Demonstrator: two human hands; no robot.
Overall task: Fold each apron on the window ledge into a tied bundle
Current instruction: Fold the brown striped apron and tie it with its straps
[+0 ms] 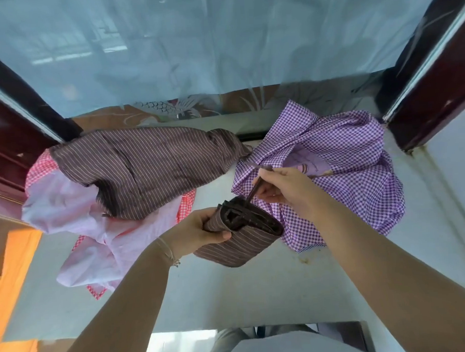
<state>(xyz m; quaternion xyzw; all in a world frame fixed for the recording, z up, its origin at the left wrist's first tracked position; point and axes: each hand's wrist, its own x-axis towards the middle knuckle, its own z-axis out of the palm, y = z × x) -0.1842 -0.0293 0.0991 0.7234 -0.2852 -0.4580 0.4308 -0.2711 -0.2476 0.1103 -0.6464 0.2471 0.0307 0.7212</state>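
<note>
A brown pinstriped apron folded into a thick roll (240,238) is held just above the grey window ledge (259,290). My left hand (199,231) grips the roll from its left side, thumb across the front. My right hand (286,189) pinches the roll's dark brown strap (253,192), pulled up taut from the top of the roll. A second brown striped apron (145,169) lies loose at the back left, over a pink apron with red check trim (94,237). A purple gingham apron (341,175) lies crumpled at the right, partly under my right hand.
A pale blue curtain (219,42) hangs behind the ledge. Dark red window frames stand at the left (6,139) and at the right (434,90). An orange surface (7,268) shows at the lower left. The ledge's front edge runs along the bottom.
</note>
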